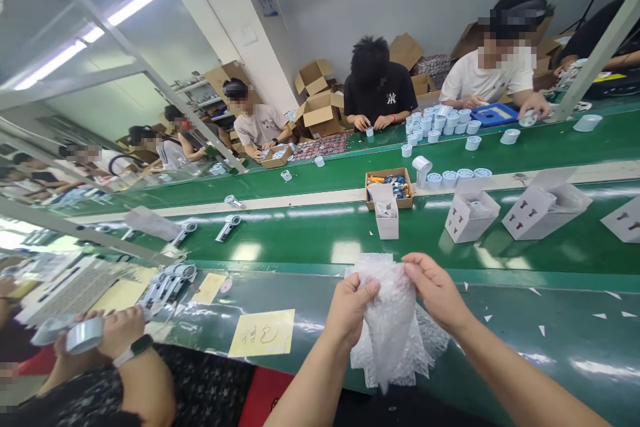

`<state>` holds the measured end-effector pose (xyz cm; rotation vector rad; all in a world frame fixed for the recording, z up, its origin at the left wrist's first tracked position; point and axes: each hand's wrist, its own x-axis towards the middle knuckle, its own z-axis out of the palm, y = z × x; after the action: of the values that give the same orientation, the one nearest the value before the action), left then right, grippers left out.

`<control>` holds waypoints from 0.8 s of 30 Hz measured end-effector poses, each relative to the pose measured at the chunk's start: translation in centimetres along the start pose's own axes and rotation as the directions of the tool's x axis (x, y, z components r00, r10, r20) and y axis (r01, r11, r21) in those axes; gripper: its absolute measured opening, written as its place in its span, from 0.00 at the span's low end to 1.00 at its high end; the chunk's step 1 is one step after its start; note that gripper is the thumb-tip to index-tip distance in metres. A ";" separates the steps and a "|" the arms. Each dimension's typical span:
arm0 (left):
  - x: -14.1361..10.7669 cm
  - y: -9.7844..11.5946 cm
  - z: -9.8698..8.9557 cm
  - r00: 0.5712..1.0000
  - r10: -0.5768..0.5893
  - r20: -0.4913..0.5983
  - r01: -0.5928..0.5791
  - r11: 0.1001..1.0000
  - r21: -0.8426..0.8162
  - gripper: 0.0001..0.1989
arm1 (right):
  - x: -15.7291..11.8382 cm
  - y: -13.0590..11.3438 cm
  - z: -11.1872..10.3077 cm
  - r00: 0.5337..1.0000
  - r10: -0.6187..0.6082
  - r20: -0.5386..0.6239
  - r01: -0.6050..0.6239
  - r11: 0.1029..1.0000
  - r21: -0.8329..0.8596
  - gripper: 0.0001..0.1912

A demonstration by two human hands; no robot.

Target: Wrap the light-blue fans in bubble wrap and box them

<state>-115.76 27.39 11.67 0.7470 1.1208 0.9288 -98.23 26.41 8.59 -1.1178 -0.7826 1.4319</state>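
A clear bubble wrap bag (pixel 390 320) hangs between my two hands over the near edge of the green bench. My left hand (pixel 349 307) pinches its upper left side, thumb on top. At the upper right corner, my right hand (pixel 434 290) grips the bag between thumb and fingers. More bubble wrap (pixel 431 340) lies on the bench beneath and behind the held bag. Whether anything is inside the bag, I cannot tell.
White boxes (pixel 473 217) stand open on the green belt (pixel 305 240), near a carton (pixel 367 199) of small parts. A yellow handwritten card (pixel 263 332) lies left. A co-worker's hands (pixel 123 330) hold a white device close by. Other people sit opposite beside stacked light-blue cups (pixel 440 121).
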 end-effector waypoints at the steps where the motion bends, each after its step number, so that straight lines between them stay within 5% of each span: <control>1: 0.0 -0.1 0.5 0.997 0.046 -0.062 -0.048 0.998 -0.031 0.20 | 0.1 0.0 0.0 0.999 0.017 -0.041 -0.014 0.998 0.066 0.23; 3: 0.1 -0.5 1.1 0.969 0.177 -0.172 -0.183 0.983 -0.015 0.19 | 0.1 0.0 0.0 0.998 0.068 0.007 -0.068 0.981 0.184 0.29; 6: 0.6 -0.7 1.5 0.931 0.331 -0.153 -0.308 0.938 0.160 0.17 | 0.0 0.2 0.2 0.970 0.119 0.213 -0.148 0.981 0.126 0.33; 8: 0.7 -0.9 1.7 0.906 0.368 -0.210 -0.325 0.921 0.215 0.17 | 0.0 0.3 0.4 0.985 0.118 0.125 -0.125 0.991 0.046 0.28; 11: 0.0 -2.6 2.0 0.945 0.173 -0.276 -0.155 0.984 0.088 0.21 | 0.2 0.7 0.1 0.995 0.043 -0.085 -0.041 0.999 0.020 0.24; 13: -1.2 -4.9 2.3 0.994 -0.044 -0.100 0.044 0.999 -0.009 0.28 | 0.4 1.4 -0.6 0.996 -0.002 -0.085 0.003 1.000 0.005 0.25; 15: -2.5 -7.4 2.4 0.981 -0.190 0.046 0.190 0.982 -0.008 0.29 | 0.7 2.3 -1.5 0.995 0.001 -0.100 -0.001 1.000 0.009 0.26; 18: -3.5 -9.6 1.1 0.971 -0.237 -0.007 0.235 0.959 0.156 0.22 | 1.4 4.3 -3.1 0.974 0.066 -0.218 -0.055 0.997 0.055 0.29; 20: -3.3 -9.8 -1.0 0.983 -0.171 -0.072 0.186 0.914 0.362 0.21 | 1.6 5.6 -4.1 0.966 0.116 -0.233 -0.108 0.993 0.050 0.29; 24: -1.2 -9.5 -5.7 0.962 0.185 -0.200 0.020 0.684 0.730 0.21 | 1.4 8.1 -4.8 0.972 0.221 -0.076 -0.224 0.974 -0.034 0.27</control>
<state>-119.18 22.46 2.32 1.3669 1.7449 0.6387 -96.59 25.80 -0.78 -1.3160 -0.6546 1.5570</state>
